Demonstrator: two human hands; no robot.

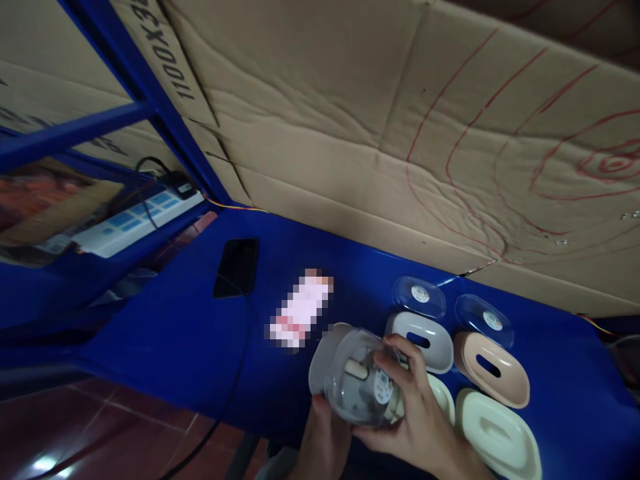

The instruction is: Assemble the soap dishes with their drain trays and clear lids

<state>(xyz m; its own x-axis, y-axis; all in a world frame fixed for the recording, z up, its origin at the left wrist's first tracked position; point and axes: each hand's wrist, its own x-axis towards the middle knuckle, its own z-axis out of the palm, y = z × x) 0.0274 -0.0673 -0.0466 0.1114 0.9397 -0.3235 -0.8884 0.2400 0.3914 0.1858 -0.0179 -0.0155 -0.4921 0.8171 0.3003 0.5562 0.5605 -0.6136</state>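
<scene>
My right hand [417, 417] is closed round a clear plastic lid [345, 400] with a round white label. The lid lies tilted against a pale grey oval dish [319, 367], and a small off-white oblong shows through the plastic. Under the dish's near edge, my left hand [325, 437] grips with its thumb raised; its other fingers are hidden. Beside my right hand are a light grey slotted tray [443, 343], a peach slotted tray [515, 385] and a pale green oval dish [500, 430]. Another pale green piece [443, 400] is partly covered by that hand.
Two clear lids [407, 297] [475, 313] lie behind the trays on the blue table [190, 333]. A black phone [235, 267], a cable [245, 347] and a blurred-out pink object [303, 307] are at left. A cardboard wall [325, 133] rises behind; a power strip [140, 223] sits far left.
</scene>
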